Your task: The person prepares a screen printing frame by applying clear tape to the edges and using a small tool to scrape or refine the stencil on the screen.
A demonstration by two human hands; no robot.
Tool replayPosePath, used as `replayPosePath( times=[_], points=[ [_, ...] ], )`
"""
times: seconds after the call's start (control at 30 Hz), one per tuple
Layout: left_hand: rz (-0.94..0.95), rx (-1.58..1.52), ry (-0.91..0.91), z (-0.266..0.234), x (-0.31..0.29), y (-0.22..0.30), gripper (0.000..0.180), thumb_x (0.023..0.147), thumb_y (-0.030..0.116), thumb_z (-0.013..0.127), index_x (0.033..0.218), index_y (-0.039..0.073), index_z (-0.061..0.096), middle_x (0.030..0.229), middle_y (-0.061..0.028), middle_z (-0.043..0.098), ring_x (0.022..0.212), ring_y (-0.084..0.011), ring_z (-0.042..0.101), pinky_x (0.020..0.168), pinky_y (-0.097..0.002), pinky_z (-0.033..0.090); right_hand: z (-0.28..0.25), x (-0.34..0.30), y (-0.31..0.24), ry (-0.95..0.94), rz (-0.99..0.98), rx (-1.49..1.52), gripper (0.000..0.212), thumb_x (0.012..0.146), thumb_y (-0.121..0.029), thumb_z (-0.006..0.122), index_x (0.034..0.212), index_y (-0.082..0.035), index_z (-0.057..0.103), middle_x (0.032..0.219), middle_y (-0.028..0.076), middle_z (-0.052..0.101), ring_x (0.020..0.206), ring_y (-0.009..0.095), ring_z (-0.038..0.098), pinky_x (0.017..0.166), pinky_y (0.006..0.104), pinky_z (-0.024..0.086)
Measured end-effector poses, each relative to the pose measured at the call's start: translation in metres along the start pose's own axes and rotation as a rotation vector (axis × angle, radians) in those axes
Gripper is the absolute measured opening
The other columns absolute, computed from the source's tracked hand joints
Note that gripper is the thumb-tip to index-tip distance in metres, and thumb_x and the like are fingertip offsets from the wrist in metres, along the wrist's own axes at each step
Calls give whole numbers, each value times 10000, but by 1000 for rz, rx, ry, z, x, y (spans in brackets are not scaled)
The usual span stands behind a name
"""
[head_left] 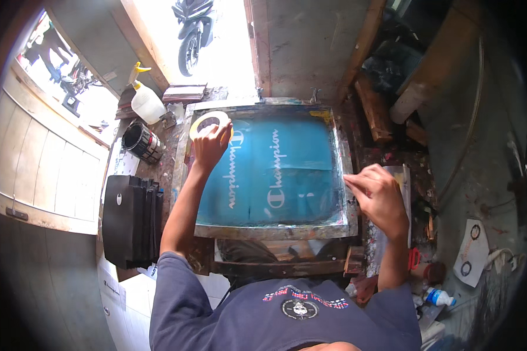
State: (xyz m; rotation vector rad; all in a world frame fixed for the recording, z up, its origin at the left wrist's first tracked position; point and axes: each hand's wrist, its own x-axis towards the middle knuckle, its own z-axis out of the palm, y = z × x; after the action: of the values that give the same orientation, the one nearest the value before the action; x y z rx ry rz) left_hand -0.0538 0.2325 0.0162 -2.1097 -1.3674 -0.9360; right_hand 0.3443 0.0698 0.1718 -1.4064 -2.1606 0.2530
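Observation:
A screen-printing frame with teal mesh and pale lettering lies flat on the workbench before me. My left hand is closed on a pale yellow roll of tape over the frame's far left corner. Beside the frame's right edge hovers my right hand, its thumb and fingertips pinched together. Whatever sits between those fingertips, if anything, is too small to make out.
Left of the frame are a spray bottle with a yellow head, a dark, stained can and a stack of black pieces. Wood blocks stand at the far right. A small plastic bottle lies at the lower right.

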Motion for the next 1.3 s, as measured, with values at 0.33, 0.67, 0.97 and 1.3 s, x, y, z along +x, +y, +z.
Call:
replayPosePath(
  times=[0.33,0.67,0.97,1.3],
  points=[
    [-224,-84,-11,58,-53,20,398,928,316,680,1172,16,588,828,-153,648,758,-332,658,682,-426,525,23,49,-11,32,-129,-58,131,837,-154,758,951,-99,789,881,72,701,945,247,626,874,380,487],
    [-515,-1114,-472,-17,-23,170,486,797,264,846,1138,3,618,1026,-108,725,950,-186,694,809,-324,553,68,72,20,91,90,142,100,855,-153,732,908,-85,780,955,109,724,956,276,669,866,390,519],
    [-941,-1325,-601,12,-22,119,248,838,183,812,980,8,710,886,-81,741,790,-135,692,679,-272,548,149,48,111,92,494,830,167,866,-91,711,1020,-55,766,819,-1,708,730,49,607,640,227,480],
    [-949,-1206,-701,43,-10,93,272,830,229,818,995,27,739,878,-57,748,774,-120,685,689,-265,533,189,42,137,17,631,955,309,869,-54,708,1177,-59,715,865,27,711,768,79,640,653,235,505]
  ],
)
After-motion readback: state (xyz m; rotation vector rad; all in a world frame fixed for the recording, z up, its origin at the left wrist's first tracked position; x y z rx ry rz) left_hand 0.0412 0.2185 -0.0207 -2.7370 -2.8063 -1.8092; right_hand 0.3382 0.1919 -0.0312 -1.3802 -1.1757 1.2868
